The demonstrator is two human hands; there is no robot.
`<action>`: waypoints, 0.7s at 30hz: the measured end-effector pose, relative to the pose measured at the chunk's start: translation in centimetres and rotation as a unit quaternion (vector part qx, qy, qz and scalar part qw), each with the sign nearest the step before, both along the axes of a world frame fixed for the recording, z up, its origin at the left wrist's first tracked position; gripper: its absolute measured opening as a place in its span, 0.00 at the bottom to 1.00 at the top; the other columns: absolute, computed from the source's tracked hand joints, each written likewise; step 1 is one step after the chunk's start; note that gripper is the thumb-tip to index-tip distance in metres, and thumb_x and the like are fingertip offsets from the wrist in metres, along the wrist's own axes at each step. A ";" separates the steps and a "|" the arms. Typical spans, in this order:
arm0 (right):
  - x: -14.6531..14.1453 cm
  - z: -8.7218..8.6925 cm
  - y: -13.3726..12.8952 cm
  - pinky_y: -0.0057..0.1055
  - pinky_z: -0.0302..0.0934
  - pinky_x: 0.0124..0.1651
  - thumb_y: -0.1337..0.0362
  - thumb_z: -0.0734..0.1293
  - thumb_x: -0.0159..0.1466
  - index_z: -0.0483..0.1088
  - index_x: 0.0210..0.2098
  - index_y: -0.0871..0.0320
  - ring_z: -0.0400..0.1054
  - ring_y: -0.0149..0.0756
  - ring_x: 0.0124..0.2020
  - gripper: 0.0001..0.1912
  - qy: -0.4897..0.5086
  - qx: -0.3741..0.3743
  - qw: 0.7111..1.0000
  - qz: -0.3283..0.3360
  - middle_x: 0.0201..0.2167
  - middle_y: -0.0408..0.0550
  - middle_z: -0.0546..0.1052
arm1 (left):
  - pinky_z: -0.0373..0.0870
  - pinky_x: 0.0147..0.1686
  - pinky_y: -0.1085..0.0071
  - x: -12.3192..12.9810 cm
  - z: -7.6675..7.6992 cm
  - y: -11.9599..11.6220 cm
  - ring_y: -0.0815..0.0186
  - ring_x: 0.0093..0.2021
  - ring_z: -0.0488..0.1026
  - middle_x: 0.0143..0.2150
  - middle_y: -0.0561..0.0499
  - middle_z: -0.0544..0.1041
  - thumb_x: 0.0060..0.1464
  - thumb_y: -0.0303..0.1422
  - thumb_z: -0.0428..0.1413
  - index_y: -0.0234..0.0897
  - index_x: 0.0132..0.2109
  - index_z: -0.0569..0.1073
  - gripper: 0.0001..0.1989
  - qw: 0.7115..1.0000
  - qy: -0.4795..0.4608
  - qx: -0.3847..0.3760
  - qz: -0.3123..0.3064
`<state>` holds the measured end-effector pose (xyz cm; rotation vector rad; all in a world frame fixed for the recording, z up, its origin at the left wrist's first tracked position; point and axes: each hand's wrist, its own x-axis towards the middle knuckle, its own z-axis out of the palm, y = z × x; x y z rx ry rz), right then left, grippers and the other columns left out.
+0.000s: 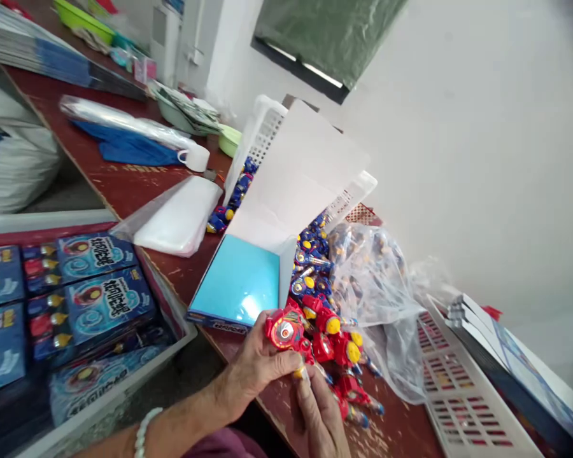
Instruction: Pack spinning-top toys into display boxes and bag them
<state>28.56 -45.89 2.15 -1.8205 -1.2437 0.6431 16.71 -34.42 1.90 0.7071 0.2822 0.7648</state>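
My left hand point(251, 366), with a beaded bracelet at the wrist, is closed on a red plastic toy point(282, 331) that has a round silver-and-orange disc. My right hand point(318, 407) meets it from below, its thumb and fingers pinching the toy's yellow-and-clear end. Several more red toys point(322, 346) with yellow knobs lie in a heap just right of my hands. Blue toys point(310, 261) of similar shape are piled behind them. Beyond my left hand stands an open box point(241, 280) with a light blue inside, its white lid raised.
On the left, a white-rimmed crate point(186, 334) holds blue printed boxes point(107, 302). A stack of clear bags point(176, 216), a white mug point(195, 157) and blue cloth point(128, 145) lie farther along the red-brown table. A clear bag of toys point(370, 267) and a white basket point(472, 407) stand right.
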 end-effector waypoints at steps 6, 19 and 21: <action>-1.1 1.8 3.6 0.35 0.64 0.46 0.45 0.60 0.65 0.63 0.54 0.53 0.69 0.41 0.44 0.25 -0.008 -0.005 1.000 0.011 0.44 0.49 0.73 | 0.68 0.43 0.71 -2.2 -0.6 2.1 0.63 0.45 0.71 0.46 0.50 0.73 0.46 0.32 0.65 0.39 0.57 0.59 0.34 0.999 -0.027 0.022 0.001; -0.9 8.7 12.8 0.42 0.62 0.54 0.56 0.75 0.54 0.54 0.64 0.46 0.69 0.43 0.49 0.42 0.201 -0.125 0.917 0.320 0.59 0.50 0.65 | 0.52 0.12 0.80 -4.2 -1.3 6.0 0.74 0.14 0.62 0.27 0.52 0.73 0.53 0.41 0.57 0.42 0.65 0.48 0.38 0.974 -0.131 -0.038 -0.182; -1.1 8.4 13.3 0.41 0.61 0.55 0.53 0.73 0.55 0.53 0.64 0.45 0.68 0.42 0.51 0.42 0.189 -0.107 0.933 0.287 0.58 0.49 0.66 | 0.52 0.12 0.80 -4.2 -1.1 6.5 0.75 0.13 0.59 0.28 0.54 0.72 0.53 0.42 0.58 0.44 0.66 0.46 0.40 0.986 -0.103 -0.027 -0.129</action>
